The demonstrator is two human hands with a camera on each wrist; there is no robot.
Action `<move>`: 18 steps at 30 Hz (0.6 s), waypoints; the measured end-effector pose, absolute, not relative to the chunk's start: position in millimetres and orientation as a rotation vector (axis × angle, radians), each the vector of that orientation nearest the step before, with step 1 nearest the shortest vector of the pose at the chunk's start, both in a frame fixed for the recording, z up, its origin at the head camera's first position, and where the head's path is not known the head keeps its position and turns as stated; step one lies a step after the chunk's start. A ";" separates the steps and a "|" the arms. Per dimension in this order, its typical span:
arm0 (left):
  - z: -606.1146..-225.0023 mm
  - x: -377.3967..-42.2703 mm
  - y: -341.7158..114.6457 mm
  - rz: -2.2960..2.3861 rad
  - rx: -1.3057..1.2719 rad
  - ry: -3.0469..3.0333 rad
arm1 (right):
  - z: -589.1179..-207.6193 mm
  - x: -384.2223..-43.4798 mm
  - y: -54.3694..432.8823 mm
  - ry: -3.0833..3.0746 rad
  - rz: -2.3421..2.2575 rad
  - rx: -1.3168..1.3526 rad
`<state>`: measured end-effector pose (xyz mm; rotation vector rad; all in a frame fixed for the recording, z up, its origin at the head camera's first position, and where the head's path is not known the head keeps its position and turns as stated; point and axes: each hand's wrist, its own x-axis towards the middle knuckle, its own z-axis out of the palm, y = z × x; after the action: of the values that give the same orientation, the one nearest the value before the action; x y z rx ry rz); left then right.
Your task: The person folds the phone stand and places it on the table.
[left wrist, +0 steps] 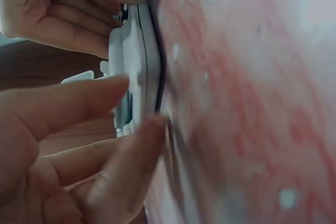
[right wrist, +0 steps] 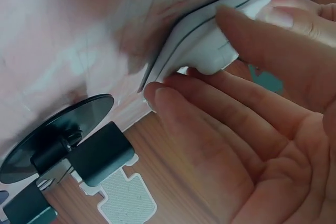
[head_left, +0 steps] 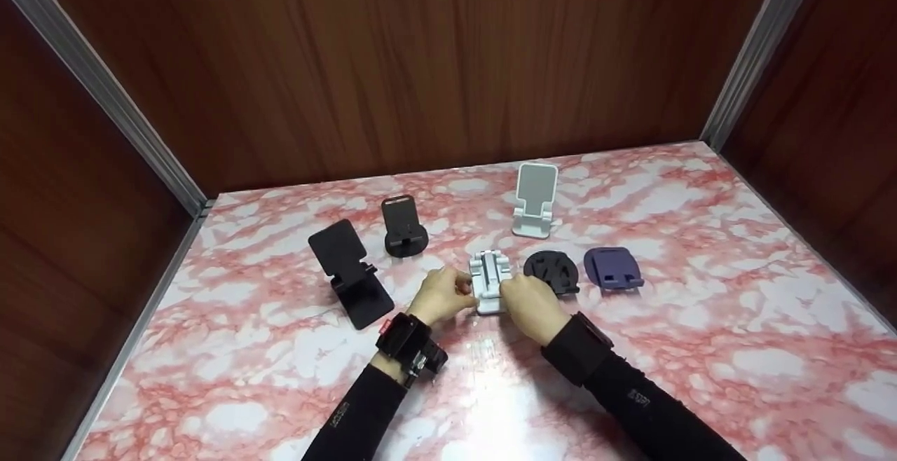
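A folded white phone stand (head_left: 490,282) lies on the marbled tabletop between both hands. At its left edge, my left hand (head_left: 441,296) holds it with thumb and fingertips; the thumb (left wrist: 139,161) looks blurred in the left wrist view. My right hand (head_left: 532,303) grips the opposite side, its thumb (right wrist: 252,35) on the near edge and its fingers (right wrist: 220,108) along the side. In the right wrist view the stand's white body (right wrist: 205,35) sits tilted in the picture, partly covered by the fingers.
Beside the right hand lie a round black folded stand (head_left: 553,272) and a purple folded stand (head_left: 613,268). An unfolded white stand (head_left: 536,198) is behind. To the left stand a large black stand (head_left: 350,272) and a smaller black one (head_left: 403,226). Wood panels (head_left: 448,62) enclose the table.
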<state>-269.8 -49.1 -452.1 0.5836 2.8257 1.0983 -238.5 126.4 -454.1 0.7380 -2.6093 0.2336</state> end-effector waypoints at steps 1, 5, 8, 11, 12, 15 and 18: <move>-451.0 -268.7 -48.7 1.053 0.594 2.862 | -453.5 -238.2 126.9 -2.626 0.250 0.737; -444.3 -261.0 -44.7 0.884 0.576 3.017 | -450.8 -237.2 128.3 -2.687 0.313 0.728; -440.5 -253.5 -41.9 0.779 0.536 3.092 | -448.5 -236.6 129.5 -2.709 0.326 0.737; -439.9 -248.4 -41.9 0.689 0.557 3.148 | -446.2 -236.2 131.6 -2.739 0.313 0.745; -439.8 -247.0 -42.5 0.662 0.575 3.166 | -444.9 -236.0 132.3 -2.747 0.309 0.749; -440.3 -244.6 -44.7 0.596 0.617 3.224 | -440.4 -236.3 134.3 -2.770 0.298 0.781; -440.5 -243.0 -47.4 0.557 0.637 3.265 | -434.3 -237.3 136.9 -2.795 0.261 0.827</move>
<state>-243.0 -47.4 -440.5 0.6368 3.2646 0.5571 -237.3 136.9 -434.3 0.8266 -2.7954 0.2609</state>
